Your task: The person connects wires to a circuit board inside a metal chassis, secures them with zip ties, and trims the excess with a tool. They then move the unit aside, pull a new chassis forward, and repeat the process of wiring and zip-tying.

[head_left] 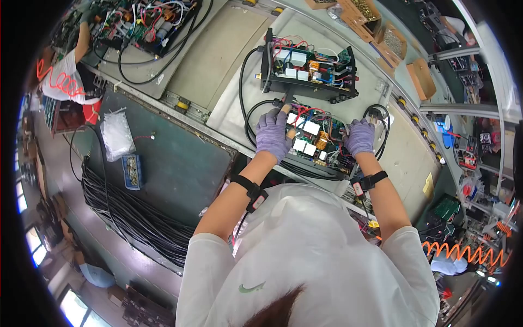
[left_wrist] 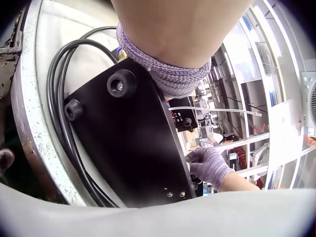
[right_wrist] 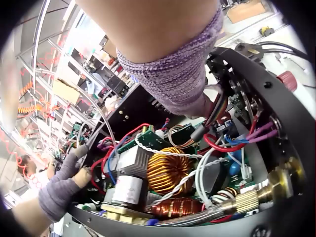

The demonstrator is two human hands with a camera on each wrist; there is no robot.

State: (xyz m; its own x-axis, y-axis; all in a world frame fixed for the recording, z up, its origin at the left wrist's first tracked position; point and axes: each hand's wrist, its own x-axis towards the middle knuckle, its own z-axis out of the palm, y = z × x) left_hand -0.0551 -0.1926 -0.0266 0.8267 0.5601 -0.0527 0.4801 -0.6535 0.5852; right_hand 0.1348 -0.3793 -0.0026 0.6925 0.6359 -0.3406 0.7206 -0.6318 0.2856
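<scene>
Head view: The near chassis (head_left: 311,128) lies directly between your hands, its open interior facing up. Its long axis runs from your left hand (head_left: 272,136) to your right hand (head_left: 359,137), sloping slightly toward your body at the right end. Your left hand is at the left end, with index finger and thumb straight and parted. Your right hand is at the opposite end; neither is clearly nearer to the chassis. The far chassis (head_left: 305,87) lies just beyond, on the side away from your body.

Left wrist view: The base panel (left_wrist: 123,143), with its rubber feet (left_wrist: 121,83), faces the camera. A black cable (left_wrist: 55,94) loops beside it. Your left fingers are hidden behind the panel. Your right fingers are bent at the far end; what they hold, if anything, cannot be determined.

Right wrist view: The copper coil (right_wrist: 169,171) sits between your hands. Your right hand reaches in beside the multicolored wires (right_wrist: 217,111); its fingertips are obscured, so a pinch cannot be confirmed. Your left fingers extend to the opposite end of the chassis, spread apart.
</scene>
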